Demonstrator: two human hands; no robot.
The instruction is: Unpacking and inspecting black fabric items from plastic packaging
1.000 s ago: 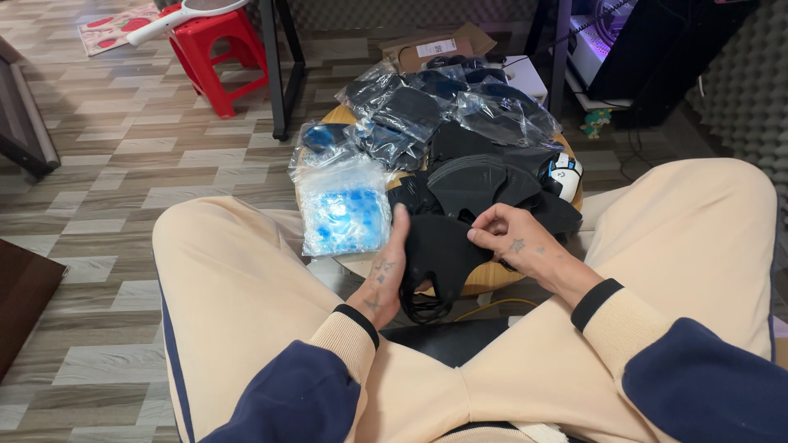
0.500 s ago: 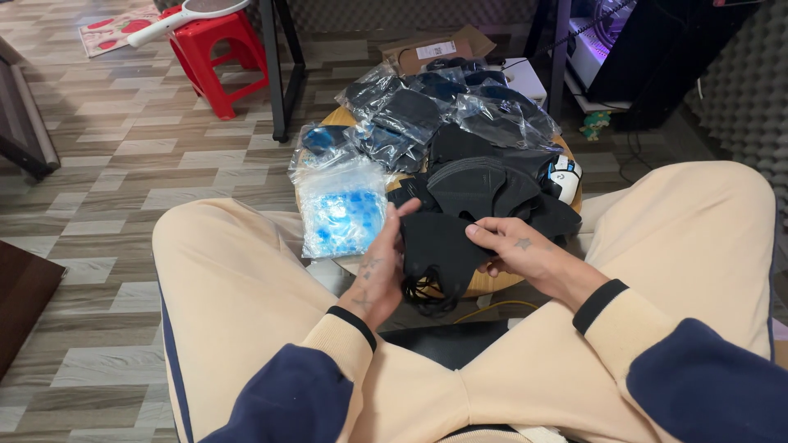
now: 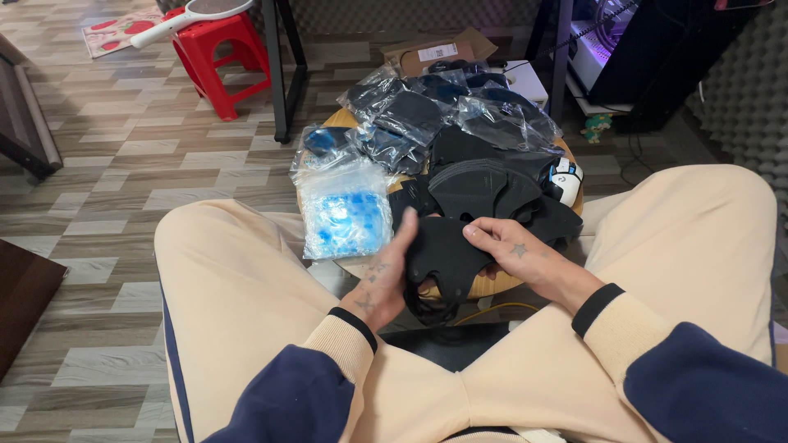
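The black fabric piece sits at centre frame, held between both hands above the round desk; the left hand fingers clamp its left edge, the right hand fingers pinch its upper right edge; its long axis runs top to bottom of the frame.

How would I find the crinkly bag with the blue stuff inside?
Look at the small round wooden table in front of the person's knees, heaped with black fabric pieces in clear wrappers. At its left edge, resting against the cream trouser leg, lies the clear plastic bag. It is the only one showing bright blue; its neighbours are all black.
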